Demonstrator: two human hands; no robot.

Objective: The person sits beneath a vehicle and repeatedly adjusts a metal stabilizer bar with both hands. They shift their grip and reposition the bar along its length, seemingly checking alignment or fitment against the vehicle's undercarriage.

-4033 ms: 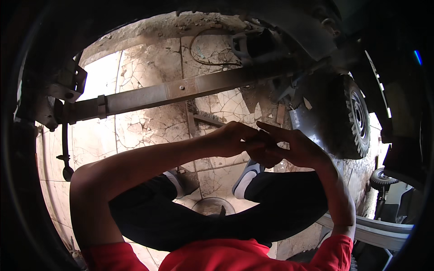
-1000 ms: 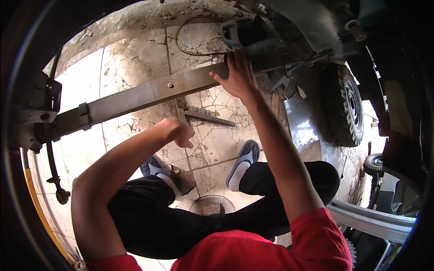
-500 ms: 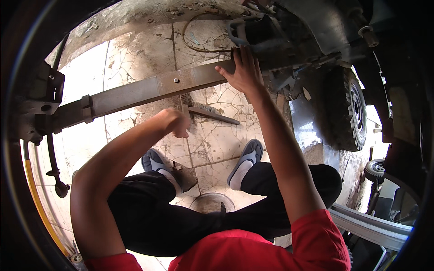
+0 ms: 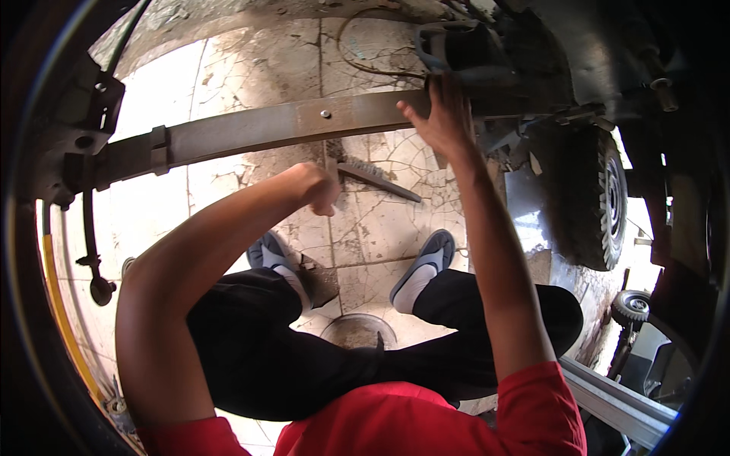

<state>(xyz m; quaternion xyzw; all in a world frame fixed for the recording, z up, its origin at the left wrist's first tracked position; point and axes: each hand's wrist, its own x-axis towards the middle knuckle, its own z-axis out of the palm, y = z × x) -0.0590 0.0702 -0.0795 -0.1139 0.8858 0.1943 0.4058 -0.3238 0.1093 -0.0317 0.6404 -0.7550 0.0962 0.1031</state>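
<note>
Right hand (image 4: pixel 445 121) flat on leaf spring (image 4: pixel 258 131) (left (image 4: pixel 318 186) seemingly fisted).

The left hand (image 4: pixel 315 186) is curled into a fist in the middle of the frame, so its fingers and whatever they may grip are hidden; whether it touches the flat metal tool (image 4: pixel 376 178) just to its right cannot be told. The right hand (image 4: pixel 441 121) covers part of the leaf spring (image 4: pixel 258 129) at upper centre, and its palm faces away. The spring's right end vanishes into dark shadow at the upper right. The wheel (image 4: pixel 597 201) is partly hidden behind dark bodywork.
</note>
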